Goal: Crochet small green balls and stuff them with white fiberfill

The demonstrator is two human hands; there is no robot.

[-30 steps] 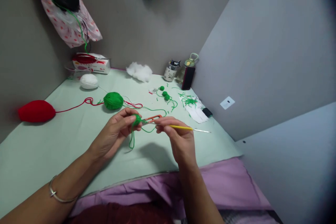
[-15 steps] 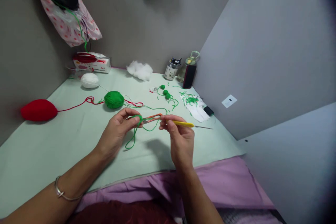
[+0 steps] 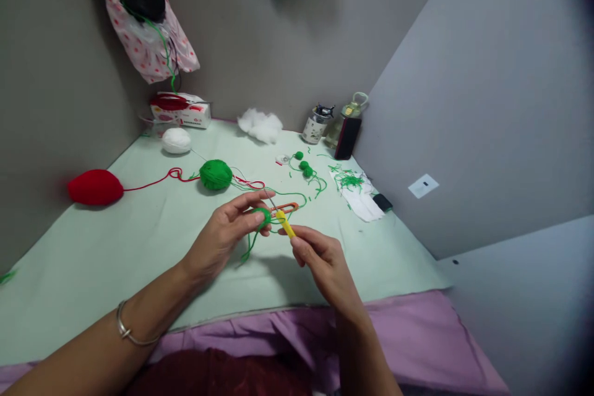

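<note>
My left hand (image 3: 229, 234) pinches a small green crocheted piece (image 3: 263, 216) above the pale green table (image 3: 116, 241); green yarn (image 3: 248, 247) hangs from it. My right hand (image 3: 322, 257) grips a yellow crochet hook (image 3: 284, 223), its tip pointing up and left at the piece. Orange thread snips (image 3: 288, 208) lie on the table just behind both hands. A green yarn ball (image 3: 216, 174) sits farther back.
A red yarn ball (image 3: 95, 187) and a white yarn ball (image 3: 176, 140) lie at the left. White stuffing (image 3: 260, 125), a jar (image 3: 315, 127), a bottle (image 3: 349, 119), small green pieces (image 3: 304, 166) and yarn scraps on paper (image 3: 357, 192) stand at the back. A purple cloth (image 3: 399, 334) covers my lap.
My right hand turned the yellow hook from pointing right to pointing up-left at the green piece. The view shifted, so everything sits a little further right.
</note>
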